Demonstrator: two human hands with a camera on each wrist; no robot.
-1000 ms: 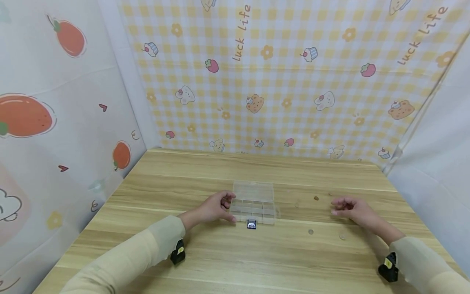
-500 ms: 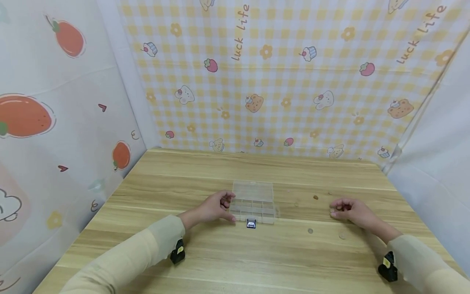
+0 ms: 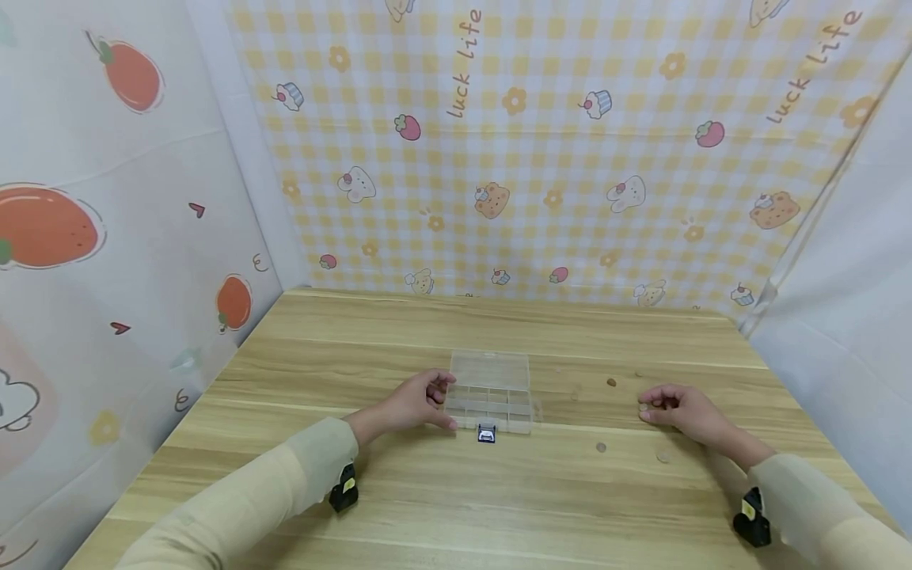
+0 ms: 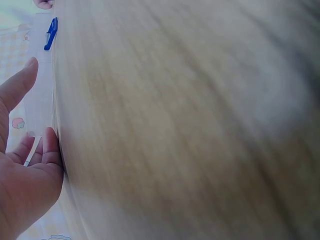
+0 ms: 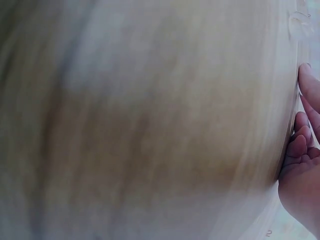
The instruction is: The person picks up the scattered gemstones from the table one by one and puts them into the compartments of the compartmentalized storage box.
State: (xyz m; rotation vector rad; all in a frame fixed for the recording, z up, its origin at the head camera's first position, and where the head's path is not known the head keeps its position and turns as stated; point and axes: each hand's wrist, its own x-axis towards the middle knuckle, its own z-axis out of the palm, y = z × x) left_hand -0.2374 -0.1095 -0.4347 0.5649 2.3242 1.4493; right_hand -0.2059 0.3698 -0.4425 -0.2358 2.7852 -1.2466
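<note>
A clear plastic compartment box lies with its lid folded back and a dark blue latch at its front. My left hand holds the box's left side, thumb at the front corner and other fingers curled at the edge. In the left wrist view the thumb stands out straight beside the box and the blue latch. To the right, my right hand rests low on the table, thumb and index finger pinching a small pale round piece. A clear round piece appears beyond the fingers in the right wrist view.
Around the right hand lie a brown piece, a greyish round piece, a clear round piece and other tiny pieces. The wooden table meets a patterned cloth at the back.
My right hand has moved very slightly left, and its thumb and index finger have closed in on the small pale piece. The left hand stays at the box.
</note>
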